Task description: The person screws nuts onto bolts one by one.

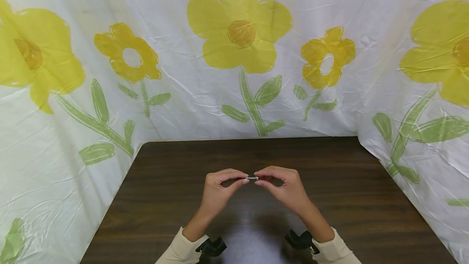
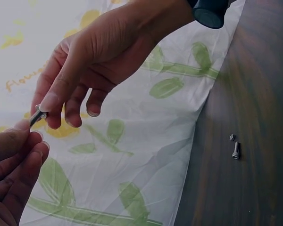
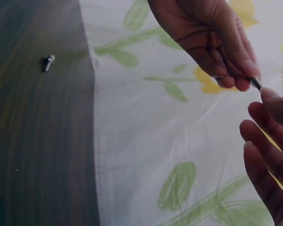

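Observation:
A small metal bolt (image 1: pixel 252 178) spans the gap between both hands, held level above the table in the head view. My left hand (image 1: pixel 216 190) pinches one end between thumb and fingertips. My right hand (image 1: pixel 289 188) pinches the wider end in the same way, its fingertips partly covering it. In the left wrist view the bolt's shank (image 2: pixel 35 117) shows between the fingertips. A second bolt (image 2: pixel 236 153) lies on the table with a small nut (image 2: pixel 232 137) beside it. The right wrist view shows a bolt piece (image 3: pixel 48 63) on the tabletop.
The dark wood table (image 1: pixel 161 199) spreads under both hands. A white cloth (image 1: pixel 176 93) with yellow flowers hangs round its back and sides. Dark wrist bands (image 1: pixel 214 247) sit over the pale sleeves (image 1: pixel 181 249).

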Tool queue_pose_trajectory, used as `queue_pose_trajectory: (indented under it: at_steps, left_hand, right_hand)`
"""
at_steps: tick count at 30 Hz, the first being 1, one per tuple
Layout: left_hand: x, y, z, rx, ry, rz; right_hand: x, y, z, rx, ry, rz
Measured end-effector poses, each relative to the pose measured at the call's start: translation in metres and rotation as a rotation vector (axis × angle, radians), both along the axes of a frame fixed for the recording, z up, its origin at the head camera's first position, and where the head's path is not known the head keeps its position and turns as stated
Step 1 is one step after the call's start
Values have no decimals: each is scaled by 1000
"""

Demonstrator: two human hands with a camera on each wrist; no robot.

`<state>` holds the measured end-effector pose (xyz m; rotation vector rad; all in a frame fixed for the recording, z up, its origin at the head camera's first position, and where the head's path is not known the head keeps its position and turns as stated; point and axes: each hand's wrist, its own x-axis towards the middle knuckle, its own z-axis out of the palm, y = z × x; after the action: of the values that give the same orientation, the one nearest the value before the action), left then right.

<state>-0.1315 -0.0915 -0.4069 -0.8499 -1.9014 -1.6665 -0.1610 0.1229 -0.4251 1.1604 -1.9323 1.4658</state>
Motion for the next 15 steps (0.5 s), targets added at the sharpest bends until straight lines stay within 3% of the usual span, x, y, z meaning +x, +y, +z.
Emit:
queue_pose_trajectory:
  at_steps: [6,15]
  left_hand:
    - [0,1,-2,3,-22,-8]
    - [1,3,-3,7,-33,-21]
  right_hand:
    - [0,1,-2,26,-17,-12]
    - [5,-3,-4,44,-152,-41]
